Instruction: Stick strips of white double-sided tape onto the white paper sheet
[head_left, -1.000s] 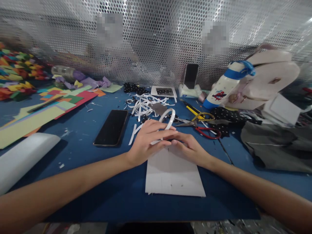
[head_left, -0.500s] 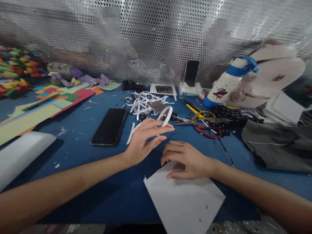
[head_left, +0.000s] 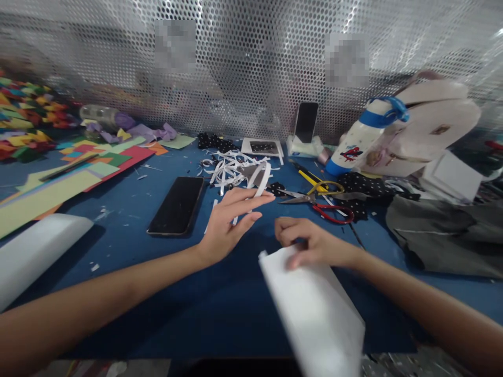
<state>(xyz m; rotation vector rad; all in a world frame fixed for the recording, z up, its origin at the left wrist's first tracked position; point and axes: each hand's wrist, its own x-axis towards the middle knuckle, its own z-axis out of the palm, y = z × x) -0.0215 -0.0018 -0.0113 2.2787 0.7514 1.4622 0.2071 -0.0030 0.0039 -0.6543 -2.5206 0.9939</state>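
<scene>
Between the fingers of my left hand (head_left: pixel 231 220) a curved white paper strip (head_left: pixel 263 180) is held, arching up above the fingertips. My right hand (head_left: pixel 310 243) pinches the top edge of a white paper sheet (head_left: pixel 322 314), thumb on top and fingers curled behind it. The sheet is tilted and blurred, and its lower end runs out of view. Beyond my left hand lies a heap of white paper strips (head_left: pixel 223 170). Scissors (head_left: pixel 314 198) with one yellow and one red handle rest beyond my right hand.
A black phone (head_left: pixel 177 206) lies left of my left hand. Coloured paper (head_left: pixel 74 178) and a white roll (head_left: pixel 39 251) are farther left. A yellow cutter (head_left: pixel 310 178), a bottle (head_left: pixel 357 139), a pale backpack (head_left: pixel 436 125) and dark fabric (head_left: pixel 444 235) stand or lie at right.
My right hand has gripped the white sheet and lifted it, shifting its near-hand corner to the right. My left hand has moved slightly left, still with the strip.
</scene>
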